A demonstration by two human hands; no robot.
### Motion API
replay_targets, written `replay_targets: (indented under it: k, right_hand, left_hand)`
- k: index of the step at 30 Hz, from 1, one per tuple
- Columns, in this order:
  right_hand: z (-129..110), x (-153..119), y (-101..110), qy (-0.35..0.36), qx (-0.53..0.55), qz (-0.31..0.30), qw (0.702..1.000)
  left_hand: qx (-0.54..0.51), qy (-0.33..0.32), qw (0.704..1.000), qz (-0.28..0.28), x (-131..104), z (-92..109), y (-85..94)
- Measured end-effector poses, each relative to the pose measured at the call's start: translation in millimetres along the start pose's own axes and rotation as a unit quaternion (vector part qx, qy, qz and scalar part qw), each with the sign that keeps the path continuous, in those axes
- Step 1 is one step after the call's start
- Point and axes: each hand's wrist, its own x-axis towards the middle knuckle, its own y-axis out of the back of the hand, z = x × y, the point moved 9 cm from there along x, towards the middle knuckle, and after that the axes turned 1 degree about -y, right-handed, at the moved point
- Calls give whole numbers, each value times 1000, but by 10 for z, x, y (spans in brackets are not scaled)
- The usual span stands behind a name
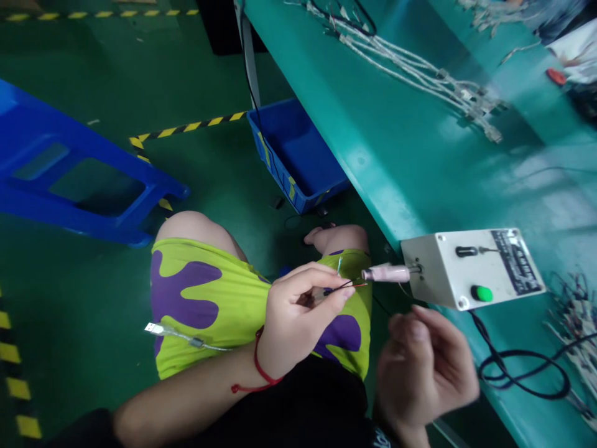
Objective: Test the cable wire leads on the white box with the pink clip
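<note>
My left hand (pixel 298 311) pinches thin stripped wires (pixel 345 285), black and red among them, between thumb and forefinger. Their tips reach close to a pinkish sleeve (pixel 387 273) on the shaft of a white box (pixel 471 267) with a green button. A clear USB cable (pixel 196 341) with a metal plug lies over my lap and runs behind my left forearm; its link to the held wires is hidden. Below the box, my right hand (pixel 429 367) is apart from the wires, slightly blurred, fingers curled in; whatever is between them cannot be made out.
The box stands at the edge of a green table (pixel 373 149). Bundled white cables (pixel 415 68) lie farther back, more wires (pixel 583 330) at right. A black cord (pixel 522 373) loops by the box. A blue bin (pixel 298 149) and blue stool (pixel 79 174) are on the floor.
</note>
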Motion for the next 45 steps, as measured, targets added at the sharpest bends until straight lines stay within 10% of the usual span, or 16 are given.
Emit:
replay_targets:
  k: [4,15,20,26,45]
  right_hand:
    - [177,-304,-461,-222,114,-201,947]
    - [281,-358,-680,-383,241,-246,857]
    - [313,-340,-587,-341,181,-193,902]
    - [36,-279,-259,-106,91,-113,984]
    - [527,-110,-763,-261,212,-183,924]
  left_hand:
    - [-2,-4,1000,-31,-60,67,-64]
    - [4,7,995,-96,-101,177,-176]
    - [7,35,993,-111,-100,149,-195]
    - [28,5,996,-85,-96,192,-141]
    - [-41,113,992,33,33,-194,-12]
